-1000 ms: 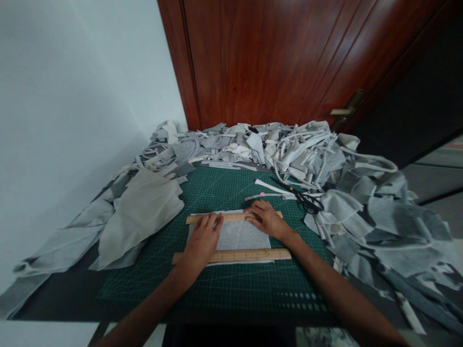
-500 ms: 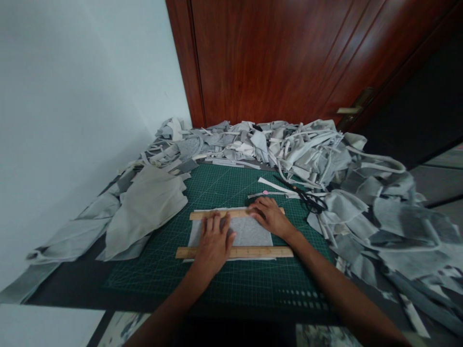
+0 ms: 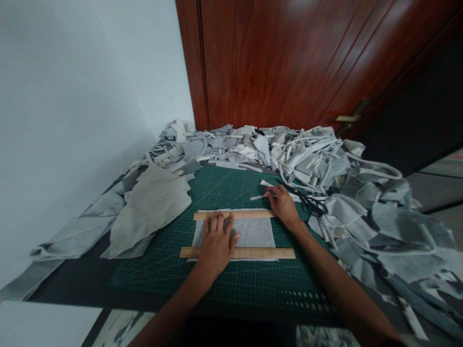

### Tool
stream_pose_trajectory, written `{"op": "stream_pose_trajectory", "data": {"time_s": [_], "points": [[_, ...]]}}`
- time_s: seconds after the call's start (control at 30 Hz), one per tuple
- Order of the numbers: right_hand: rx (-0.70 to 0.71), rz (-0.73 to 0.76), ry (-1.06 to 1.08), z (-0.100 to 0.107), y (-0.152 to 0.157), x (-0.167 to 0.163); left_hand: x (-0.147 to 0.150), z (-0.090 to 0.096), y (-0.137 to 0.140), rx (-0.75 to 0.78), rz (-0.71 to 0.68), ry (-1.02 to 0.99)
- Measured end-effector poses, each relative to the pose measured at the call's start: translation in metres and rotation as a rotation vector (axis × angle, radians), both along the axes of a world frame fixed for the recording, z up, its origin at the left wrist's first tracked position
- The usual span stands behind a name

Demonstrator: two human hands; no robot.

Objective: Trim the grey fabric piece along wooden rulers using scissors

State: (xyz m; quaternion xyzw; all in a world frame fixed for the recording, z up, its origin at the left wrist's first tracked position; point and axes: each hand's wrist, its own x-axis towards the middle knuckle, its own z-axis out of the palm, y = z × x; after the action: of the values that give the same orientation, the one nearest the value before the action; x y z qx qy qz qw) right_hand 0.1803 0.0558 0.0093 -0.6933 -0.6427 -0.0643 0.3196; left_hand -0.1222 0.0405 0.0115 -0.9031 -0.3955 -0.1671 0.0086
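Note:
A grey fabric piece (image 3: 253, 231) lies flat on the green cutting mat (image 3: 249, 284). Two wooden rulers cross it, the far ruler (image 3: 249, 215) along its top edge and the near ruler (image 3: 260, 253) along its bottom edge. My left hand (image 3: 218, 238) rests with spread fingers over the fabric, its fingertips pressing the far ruler. Beyond that ruler, my right hand (image 3: 284, 205) pinches a small pink piece (image 3: 267, 193) whose kind is hard to make out. Thin pale fabric strips (image 3: 257, 197) lie under and beside its fingers. Black scissors (image 3: 313, 205) rest just right of this hand.
Heaped grey and white fabric scraps (image 3: 307, 156) line the back and right of the table. At left lies a larger pale cloth (image 3: 148, 207). A white wall (image 3: 108, 86) and a wooden door (image 3: 282, 62) with a handle (image 3: 349, 118) stand behind.
My right hand has left the far ruler and reached forward to the small pink piece, closing its fingers there. My left hand stays on the far ruler.

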Motion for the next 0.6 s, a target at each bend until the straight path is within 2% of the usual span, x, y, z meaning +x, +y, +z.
{"op": "stream_pose_trajectory", "data": {"time_s": [0.2, 0.37, 0.47, 0.6], "points": [[-0.053, -0.004, -0.015, -0.006, 0.005, 0.007, 0.000, -0.003, -0.001, 0.012, 0.017, -0.011], [0.022, 0.089, 0.087, 0.002, 0.006, 0.003, 0.000, -0.005, -0.001, -0.013, 0.012, -0.007], [0.003, 0.179, 0.199, 0.014, 0.007, -0.015, 0.001, -0.009, -0.001, -0.012, 0.019, -0.014], [-0.111, 0.333, 0.402, 0.030, 0.010, -0.055, 0.003, -0.012, -0.002, -0.001, 0.040, -0.016]]}}
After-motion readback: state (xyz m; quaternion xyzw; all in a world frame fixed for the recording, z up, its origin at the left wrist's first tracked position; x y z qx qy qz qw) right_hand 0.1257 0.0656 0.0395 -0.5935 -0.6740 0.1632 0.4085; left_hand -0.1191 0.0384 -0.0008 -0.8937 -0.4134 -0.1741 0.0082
